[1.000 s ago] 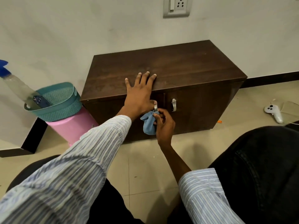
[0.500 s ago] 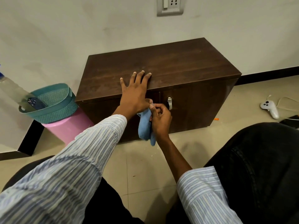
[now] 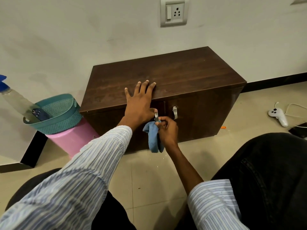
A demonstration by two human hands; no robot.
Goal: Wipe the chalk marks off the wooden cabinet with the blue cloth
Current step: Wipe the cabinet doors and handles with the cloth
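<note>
A low dark wooden cabinet [image 3: 191,75] stands against the wall, with two metal door handles on its front. My left hand [image 3: 140,102] lies flat on the top's front edge, fingers spread, thumb down by the left handle [image 3: 156,116]. My right hand [image 3: 167,130] pinches the blue cloth [image 3: 153,136] against the lower end of that handle; the rest of the cloth hangs down in front of the door. The right handle [image 3: 174,112] is free. No chalk marks stand out clearly; faint pale smudges show on the top.
A teal basket [image 3: 54,112] with a spray bottle [image 3: 16,100] sits on a pink stool [image 3: 73,140] left of the cabinet. A white controller [image 3: 279,116] with a cable lies on the floor at right. My dark-trousered knees fill the lower corners.
My right hand has shifted the cloth on the left handle and more of the cloth now hangs down. The left hand stays on the top.
</note>
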